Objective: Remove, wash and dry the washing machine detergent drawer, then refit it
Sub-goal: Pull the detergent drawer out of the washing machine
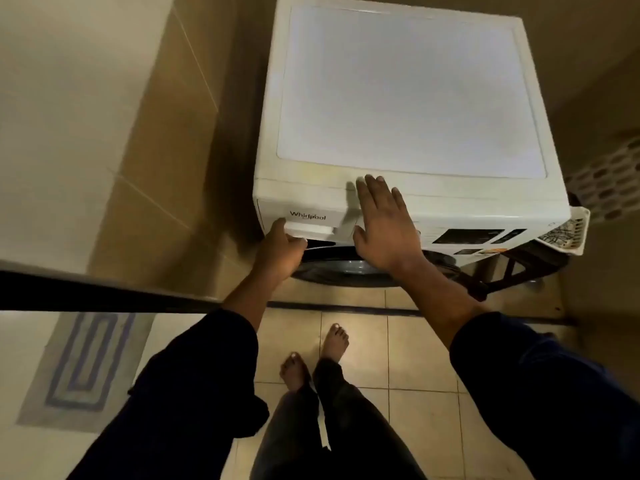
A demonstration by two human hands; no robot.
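Removal step in hand. The white plastic detergent drawer sits flush at the front top-left of the white front-loading washing machine. Left hand: grip curled under the drawer's handle recess. Right hand: flat, open, bracing the front edge, holding nothing. Next calls for a straight outward pull.

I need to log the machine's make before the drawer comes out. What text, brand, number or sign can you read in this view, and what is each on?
"Whirlpool": on the front of the detergent drawer, top left of the washing machine, just above the left hand.
Dark display panel on the control strip, right of the right hand: markings too small and blurred to read.
Orange sticker below that panel: unreadable.
Nothing else legible.
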